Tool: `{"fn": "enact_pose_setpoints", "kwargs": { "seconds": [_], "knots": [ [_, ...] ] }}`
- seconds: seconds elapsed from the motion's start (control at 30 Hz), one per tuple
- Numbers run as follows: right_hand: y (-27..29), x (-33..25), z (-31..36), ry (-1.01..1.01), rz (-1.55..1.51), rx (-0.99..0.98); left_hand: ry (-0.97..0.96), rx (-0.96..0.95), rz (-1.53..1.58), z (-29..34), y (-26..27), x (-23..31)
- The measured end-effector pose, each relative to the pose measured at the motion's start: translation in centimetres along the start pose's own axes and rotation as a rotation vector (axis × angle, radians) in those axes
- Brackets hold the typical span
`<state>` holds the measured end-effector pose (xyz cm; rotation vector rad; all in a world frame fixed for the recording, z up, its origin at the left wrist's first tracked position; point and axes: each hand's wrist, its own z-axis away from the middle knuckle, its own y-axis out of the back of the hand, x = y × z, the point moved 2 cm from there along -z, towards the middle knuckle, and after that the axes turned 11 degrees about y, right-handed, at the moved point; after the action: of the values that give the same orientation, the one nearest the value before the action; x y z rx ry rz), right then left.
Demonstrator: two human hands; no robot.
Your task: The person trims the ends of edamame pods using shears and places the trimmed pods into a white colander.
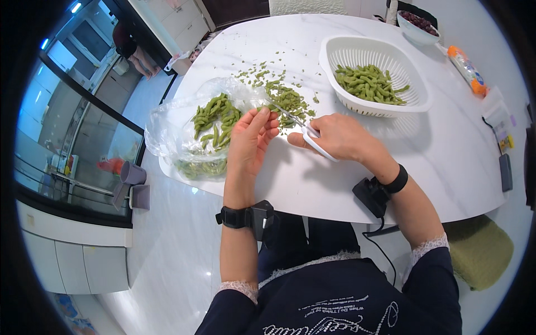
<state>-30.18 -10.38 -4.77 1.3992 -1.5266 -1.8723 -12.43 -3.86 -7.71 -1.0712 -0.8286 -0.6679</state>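
Observation:
My left hand (pixel 249 137) is closed in a pinch over the table, its fingertips on a green edamame pod that is mostly hidden by the fingers. In my right hand (pixel 345 137) is a pair of scissors with white handles (pixel 319 146). Their blades point up and left, with the tips close to the left fingertips. Beneath the blades lies a scatter of cut green pod ends (pixel 290 100). To the left, a clear plastic bag (pixel 173 120) lies spread out, with whole edamame pods (pixel 215 114) on and in it. Beyond my right hand, a white slotted basket (pixel 421 100) holds more pods (pixel 371 84).
Around these things extends a white marbled table (pixel 458 167). At its far right stand a bowl of dark red fruit (pixel 419 27) and an orange-and-white packet (pixel 466 70). A green stool (pixel 480 251) is at the lower right. Another person (pixel 129 44) stands in the room at upper left.

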Motion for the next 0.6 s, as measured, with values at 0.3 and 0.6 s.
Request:
{"fn": "enact_pose_setpoints", "kwargs": {
  "seconds": [0.3, 0.6],
  "knots": [
    [0.5, 0.2, 0.3, 0.039, -0.004, 0.007, 0.034, 0.031, -0.058, 0.0, 0.1, 0.2],
    [0.5, 1.1, 0.5, -0.021, 0.002, 0.038, -0.112, 0.067, -0.243, -0.9, -1.1, 2.6]
  ]
}}
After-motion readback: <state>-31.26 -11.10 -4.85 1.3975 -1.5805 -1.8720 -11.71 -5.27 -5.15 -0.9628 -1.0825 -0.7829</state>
